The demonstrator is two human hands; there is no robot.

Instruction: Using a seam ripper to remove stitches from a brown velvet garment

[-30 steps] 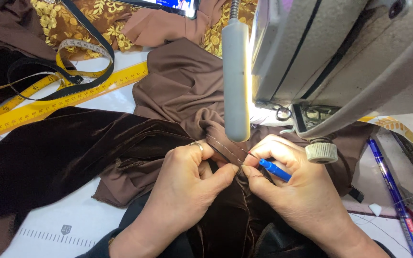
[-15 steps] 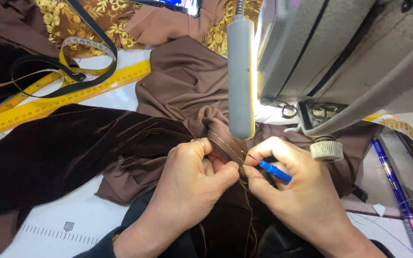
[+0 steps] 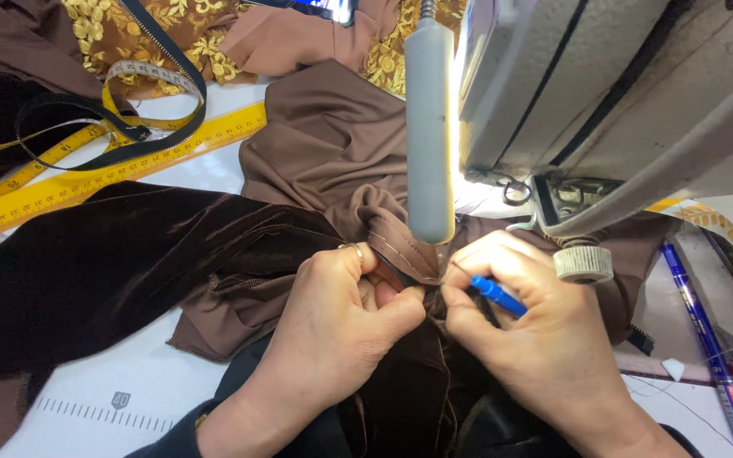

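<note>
1. While curled nearly closed, the left hand (image 3: 341,318) pinches the brown fabric seam (image 3: 400,250) near the bench's front edge, below the sewing machine (image 3: 604,93).
2. Fingers folded, the right hand (image 3: 536,331) grips a blue seam ripper (image 3: 498,297) against that seam.
3. Yellow ruler (image 3: 86,182) lies toward the left edge.

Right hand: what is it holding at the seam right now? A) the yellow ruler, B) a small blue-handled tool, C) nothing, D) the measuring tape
B: the right hand pinches a small blue-handled tool against the brown fabric, while the yellow ruler and measuring tape lie away on the table to the left.
</note>
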